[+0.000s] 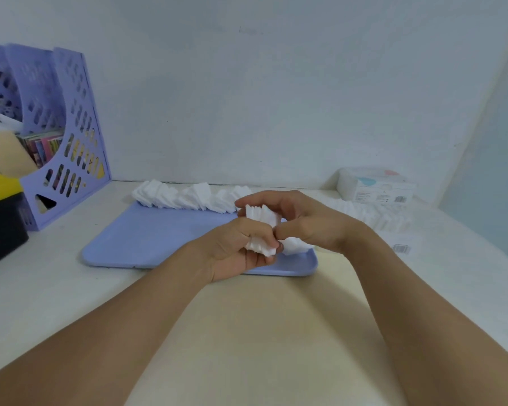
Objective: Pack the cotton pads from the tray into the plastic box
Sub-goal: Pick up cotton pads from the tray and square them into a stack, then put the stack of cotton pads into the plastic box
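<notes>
A lilac tray [159, 238] lies flat on the white table. Along its far edge runs a row of white square cotton pads [185, 196]. Above the tray's right part, my left hand [235, 250] and my right hand [302, 221] both grip one small stack of cotton pads [261, 227] between them, fingers curled round it. A clear plastic box [393, 221] with white pads lined up inside sits to the right of the tray, partly hidden by my right wrist.
A lilac perforated file holder [71, 136] with books stands at the back left, a black and yellow case [0, 212] in front of it. A white packet [376, 186] sits at the back right by the wall.
</notes>
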Available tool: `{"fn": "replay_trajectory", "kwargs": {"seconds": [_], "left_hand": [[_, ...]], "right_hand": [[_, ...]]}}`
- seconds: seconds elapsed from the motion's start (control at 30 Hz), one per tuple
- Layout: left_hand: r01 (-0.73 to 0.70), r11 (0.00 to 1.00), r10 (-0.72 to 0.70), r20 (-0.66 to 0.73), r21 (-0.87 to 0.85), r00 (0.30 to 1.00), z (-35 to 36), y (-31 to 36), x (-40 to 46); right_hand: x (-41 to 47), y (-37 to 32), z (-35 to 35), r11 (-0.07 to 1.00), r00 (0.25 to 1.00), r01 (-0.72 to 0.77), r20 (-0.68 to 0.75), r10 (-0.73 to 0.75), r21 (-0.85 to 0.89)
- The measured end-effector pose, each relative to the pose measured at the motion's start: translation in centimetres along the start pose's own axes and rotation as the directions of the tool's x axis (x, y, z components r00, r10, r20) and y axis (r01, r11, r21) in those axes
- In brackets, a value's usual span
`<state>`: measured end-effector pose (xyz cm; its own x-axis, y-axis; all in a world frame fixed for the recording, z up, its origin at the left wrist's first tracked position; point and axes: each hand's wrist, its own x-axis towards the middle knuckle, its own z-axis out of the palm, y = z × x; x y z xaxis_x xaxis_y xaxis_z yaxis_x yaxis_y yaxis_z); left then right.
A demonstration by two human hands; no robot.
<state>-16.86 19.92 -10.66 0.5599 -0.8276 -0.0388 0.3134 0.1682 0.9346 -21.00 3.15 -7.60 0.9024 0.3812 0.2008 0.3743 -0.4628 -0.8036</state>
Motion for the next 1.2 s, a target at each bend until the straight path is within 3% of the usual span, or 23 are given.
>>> {"fn": "replay_trajectory", "kwargs": {"seconds": [0.13, 0.2, 0.3, 0.47, 0.63, 0.7, 0.8, 0.87, 0.93, 0.97, 1.07, 1.2], "left_hand": [[-0.133, 0.990, 0.124, -0.156, -0.048, 0.980, 0.9, -0.2, 0.5], [-0.218, 0.973, 0.230, -0.264, 0.073, 0.937, 1.3, 0.2, 0.5], [-0.218, 0.927, 0.317, -0.325, 0.306, 0.891, 2.0, 0.6, 0.5], [-0.158, 0.788, 0.372, -0.255, 0.595, 0.893, 4.6, 2.6, 2.2], [-0.093, 0.734, 0.304, -0.203, 0.673, 0.931, 7.6, 2.8, 5.6], [-0.132, 0.708, 0.323, -0.151, 0.693, 0.934, 8.7, 1.6, 7.3], [-0.188, 0.611, 0.404, -0.099, 0.769, 0.909, 9.9, -0.7, 9.2], [-0.191, 0.385, 0.522, -0.042, 0.903, 0.852, 9.2, -2.2, 9.5], [-0.201, 0.148, 0.588, 0.077, 0.968, 0.805, 7.9, -3.5, 9.4], [-0.206, 0.075, 0.575, 0.127, 0.976, 0.808, 7.3, -3.8, 9.3], [-0.235, 0.008, 0.513, 0.198, 0.972, 0.835, 6.1, -4.9, 9.5], [-0.211, -0.012, 0.510, 0.187, 0.977, 0.839, 5.6, -5.0, 10.0]], "right_hand": [[0.2, 0.0, -0.3, 1.000, 0.978, -0.005, -0.207, 0.010, 0.026], [-0.1, -0.2, -0.6, 0.999, 0.939, -0.015, -0.344, 0.029, 0.044], [-0.5, -0.9, -1.4, 0.993, 0.885, -0.060, -0.455, 0.101, 0.104], [-2.8, -3.7, -4.0, 0.980, 0.913, -0.160, -0.361, 0.192, 0.115], [-7.2, -5.2, -8.2, 0.944, 0.920, -0.288, -0.227, 0.320, 0.163], [-8.1, -4.2, -8.9, 0.929, 0.872, -0.342, -0.320, 0.370, 0.142], [-9.3, -2.0, -10.1, 0.886, 0.721, -0.384, -0.516, 0.463, 0.259], [-10.1, -0.5, -11.4, 0.829, 0.589, -0.508, -0.607, 0.533, 0.235], [-11.0, 1.1, -12.6, 0.682, 0.469, -0.723, -0.645, 0.604, 0.113], [-11.0, 1.4, -12.8, 0.596, 0.437, -0.802, -0.633, 0.639, 0.049], [-10.4, 2.1, -12.6, 0.463, 0.418, -0.883, -0.591, 0.690, -0.085], [-9.0, 3.4, -12.1, 0.278, 0.497, -0.865, -0.640, 0.586, -0.418]]}}
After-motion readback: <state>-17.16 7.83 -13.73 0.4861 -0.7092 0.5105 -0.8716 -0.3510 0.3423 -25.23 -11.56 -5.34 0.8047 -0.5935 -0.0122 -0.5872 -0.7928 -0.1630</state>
